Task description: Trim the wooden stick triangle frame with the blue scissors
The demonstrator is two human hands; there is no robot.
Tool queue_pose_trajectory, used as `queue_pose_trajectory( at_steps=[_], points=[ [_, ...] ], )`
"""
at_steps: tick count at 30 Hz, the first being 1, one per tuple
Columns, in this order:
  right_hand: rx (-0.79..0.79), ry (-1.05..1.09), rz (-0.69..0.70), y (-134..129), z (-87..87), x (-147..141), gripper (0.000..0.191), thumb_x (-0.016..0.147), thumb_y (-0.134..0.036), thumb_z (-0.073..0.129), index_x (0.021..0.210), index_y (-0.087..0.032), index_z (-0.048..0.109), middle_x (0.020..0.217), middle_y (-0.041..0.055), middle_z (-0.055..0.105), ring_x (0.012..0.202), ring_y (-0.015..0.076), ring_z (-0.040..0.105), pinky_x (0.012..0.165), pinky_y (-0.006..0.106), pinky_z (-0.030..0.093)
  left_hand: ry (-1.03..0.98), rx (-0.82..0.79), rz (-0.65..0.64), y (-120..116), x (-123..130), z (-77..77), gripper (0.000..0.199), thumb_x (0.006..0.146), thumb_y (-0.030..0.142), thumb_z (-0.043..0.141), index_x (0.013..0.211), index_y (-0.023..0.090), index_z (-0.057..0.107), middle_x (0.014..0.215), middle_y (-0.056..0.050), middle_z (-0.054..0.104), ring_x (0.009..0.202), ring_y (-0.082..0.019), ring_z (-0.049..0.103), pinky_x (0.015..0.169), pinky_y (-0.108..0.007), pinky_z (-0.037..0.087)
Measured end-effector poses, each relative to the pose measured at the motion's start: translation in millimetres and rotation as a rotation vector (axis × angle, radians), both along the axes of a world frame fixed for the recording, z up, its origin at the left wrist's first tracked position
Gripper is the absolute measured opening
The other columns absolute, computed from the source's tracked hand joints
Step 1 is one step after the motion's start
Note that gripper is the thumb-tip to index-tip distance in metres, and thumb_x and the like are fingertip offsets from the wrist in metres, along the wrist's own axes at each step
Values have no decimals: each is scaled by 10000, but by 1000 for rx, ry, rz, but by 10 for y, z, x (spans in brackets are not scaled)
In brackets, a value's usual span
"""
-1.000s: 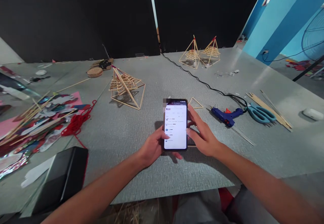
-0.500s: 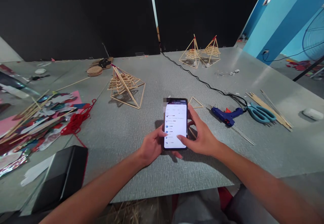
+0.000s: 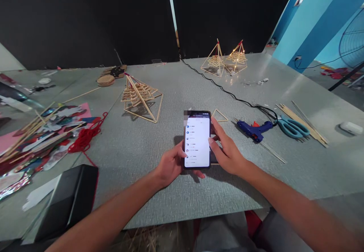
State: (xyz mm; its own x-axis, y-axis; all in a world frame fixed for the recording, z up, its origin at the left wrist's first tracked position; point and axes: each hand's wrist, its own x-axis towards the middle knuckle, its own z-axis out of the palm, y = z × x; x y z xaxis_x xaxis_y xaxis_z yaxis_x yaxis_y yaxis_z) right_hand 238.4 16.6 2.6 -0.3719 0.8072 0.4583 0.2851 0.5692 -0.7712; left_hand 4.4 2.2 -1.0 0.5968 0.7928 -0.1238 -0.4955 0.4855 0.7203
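A smartphone with a lit white list on its screen is held upright over the table. My left hand is closed round its left side, thumb at the lower left edge and fingertips showing below the phone. Along the right edge lies my right hand, fingers behind the phone and thumb at the screen's right border. Partly hidden behind the phone and right hand is a small triangle of wooden sticks. Left of the phone stands a stick pyramid with a red-tied tip.
At right lie a blue glue gun, teal scissors, loose sticks and a white case. Two more stick pyramids stand at the back, one with glowing lights. Red yarn and a black box are at left.
My right thumb has moved up and right, from the screen's lower part to its right edge. The list has scrolled. Small lights now glow on the back right pyramid.
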Motion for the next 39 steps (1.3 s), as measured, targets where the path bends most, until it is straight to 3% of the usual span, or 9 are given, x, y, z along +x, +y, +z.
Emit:
queue_pose_trajectory(
  at_steps=[7,12,14,20,25,30,32,36,39],
  points=[
    [-5,-20,22,4,-25,-14,1239,960,-436,840,1812,-337,-54,1739,213,480,1423,379,645,966,520,659,14,-1,21,-11,-7,7,561,807,159,577,1347,188,724,1354,-164,761,1059,-394,774,690,-575,744],
    [8,2,4,8,-24,-16,776,1168,-350,484,1812,-380,52,1735,161,506,1456,314,639,976,478,655,9,1,21,-9,2,17,586,801,160,573,1366,189,723,1371,-158,753,1030,-368,774,688,-569,745],
    [9,14,-4,8,-16,-13,712,1189,-344,427,1808,-392,80,1736,146,513,1457,296,644,1000,473,651,5,4,15,-10,8,22,597,796,161,577,1375,189,721,1366,-160,755,1029,-362,770,682,-562,746],
    [-9,20,6,4,-15,-4,759,1170,-374,488,1808,-395,76,1757,147,484,1466,313,635,972,479,659,4,5,5,-15,6,18,561,815,172,573,1355,188,724,1341,-164,771,1037,-375,783,690,-558,743],
    [-30,-15,4,-4,-20,-10,1213,955,-430,842,1815,-351,-9,1745,194,480,1482,392,603,944,502,666,14,2,10,-14,-8,3,559,807,160,569,1342,190,728,1356,-163,770,994,-373,800,692,-566,742],
    [-18,30,5,3,-12,-11,771,1158,-346,503,1808,-380,89,1747,157,490,1472,310,629,984,477,649,10,1,10,-10,-2,6,580,808,162,564,1368,197,715,1368,-154,760,1032,-375,789,703,-572,744],
    [-17,35,-2,6,-10,-9,708,1178,-342,446,1805,-367,118,1744,163,496,1464,301,638,994,479,647,8,1,4,-9,2,7,610,804,166,565,1399,197,698,1382,-159,752,1055,-376,781,702,-566,744],
    [-24,32,4,1,-2,-7,710,1178,-358,445,1805,-367,111,1736,164,505,1453,302,641,995,483,645,12,3,-2,-11,0,5,614,812,171,557,1412,188,684,1383,-171,748,1069,-381,776,708,-564,741],
    [-36,17,24,-8,3,-10,959,1084,-421,668,1811,-360,45,1722,178,509,1428,335,644,972,491,654,17,6,4,-13,-4,4,577,808,170,558,1369,178,698,1372,-177,752,1035,-383,783,691,-566,739]
  ],
)
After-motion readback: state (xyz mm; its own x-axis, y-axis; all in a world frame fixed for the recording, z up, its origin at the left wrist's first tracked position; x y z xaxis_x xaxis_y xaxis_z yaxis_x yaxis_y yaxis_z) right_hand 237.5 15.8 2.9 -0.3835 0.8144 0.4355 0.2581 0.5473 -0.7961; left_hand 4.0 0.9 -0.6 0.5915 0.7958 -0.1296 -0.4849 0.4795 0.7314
